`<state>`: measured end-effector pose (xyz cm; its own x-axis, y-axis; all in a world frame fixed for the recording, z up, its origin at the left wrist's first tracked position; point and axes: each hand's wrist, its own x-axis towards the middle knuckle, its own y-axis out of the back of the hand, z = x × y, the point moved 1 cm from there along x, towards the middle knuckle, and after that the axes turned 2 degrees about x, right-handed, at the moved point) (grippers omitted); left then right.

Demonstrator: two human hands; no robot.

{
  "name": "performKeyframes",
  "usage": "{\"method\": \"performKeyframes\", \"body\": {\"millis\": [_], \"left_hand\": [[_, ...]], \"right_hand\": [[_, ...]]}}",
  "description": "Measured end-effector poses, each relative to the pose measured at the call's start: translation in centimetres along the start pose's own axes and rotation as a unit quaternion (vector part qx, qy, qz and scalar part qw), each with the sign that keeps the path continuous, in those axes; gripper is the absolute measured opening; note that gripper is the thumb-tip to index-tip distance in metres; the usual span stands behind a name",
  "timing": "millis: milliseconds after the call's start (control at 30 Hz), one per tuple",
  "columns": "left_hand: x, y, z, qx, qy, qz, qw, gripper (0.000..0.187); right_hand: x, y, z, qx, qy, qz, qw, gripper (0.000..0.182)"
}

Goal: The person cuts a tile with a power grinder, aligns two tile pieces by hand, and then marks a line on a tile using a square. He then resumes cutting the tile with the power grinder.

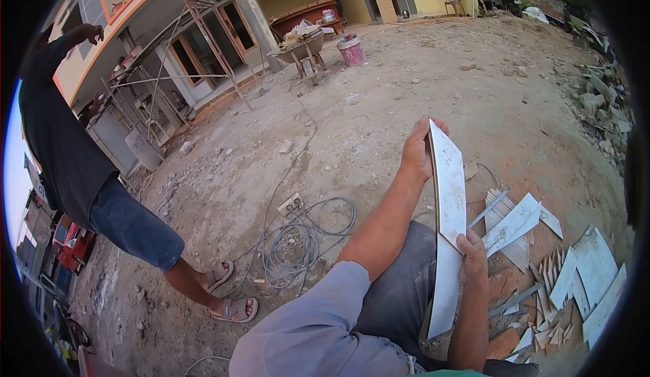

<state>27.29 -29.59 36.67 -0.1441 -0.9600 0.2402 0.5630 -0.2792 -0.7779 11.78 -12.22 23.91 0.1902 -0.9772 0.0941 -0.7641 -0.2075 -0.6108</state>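
I hold a long white tile piece (448,194) on edge over my lap. My left hand (418,148) grips its far end, fingers wrapped over the top. My right hand (472,258) clasps the tile's right edge near the middle. The tile's near end rests by my knee, on dark grey trousers (399,289). The tile's pale face has faint grey smudges.
Cut tile offcuts (575,275) and a metal rod (489,209) lie on the dirt at right. A coiled grey cable with a socket box (291,204) sits ahead. A person in sandals (101,194) stands at left. A wheelbarrow (301,48), bucket (351,50) and scaffolding (156,72) stand farther off.
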Motion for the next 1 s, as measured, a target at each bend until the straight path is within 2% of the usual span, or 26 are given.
{"method": "performKeyframes", "body": {"millis": [600,700,800,867,900,933,1000], "left_hand": [[0.3,0.4,-0.2,-0.012,0.005,0.005,1.0,0.024],[-0.1,-0.4,-0.2,-0.014,0.013,0.016,1.0,0.027],[-0.9,-1.6,0.0,0.004,0.007,0.071,0.997,0.036],[-0.8,-1.0,-0.5,0.114,0.076,0.021,0.99,0.051],[-0.9,-0.9,-0.9,0.161,0.054,0.002,0.986,0.063],[-1.3,-1.4,-1.3,0.161,0.052,0.003,0.986,0.063],[-1.9,-2.1,-2.3,0.336,0.048,0.056,0.939,0.067]], "right_hand": [[-0.1,0.1,-0.2,-0.018,0.016,0.005,1.0,0.051],[-0.1,0.1,-0.3,-0.023,0.021,0.01,0.999,0.051],[-0.2,-0.4,-0.6,-0.021,0.03,0.017,0.999,0.047],[-0.2,-0.6,-0.7,-0.018,0.037,0.025,0.999,0.042],[-0.2,-0.3,-0.7,-0.028,0.043,0.038,0.998,0.042],[-0.1,-0.1,-0.7,-0.038,0.051,0.05,0.997,0.043],[0.1,0.5,-0.9,-0.049,0.065,0.062,0.995,0.042]]}}
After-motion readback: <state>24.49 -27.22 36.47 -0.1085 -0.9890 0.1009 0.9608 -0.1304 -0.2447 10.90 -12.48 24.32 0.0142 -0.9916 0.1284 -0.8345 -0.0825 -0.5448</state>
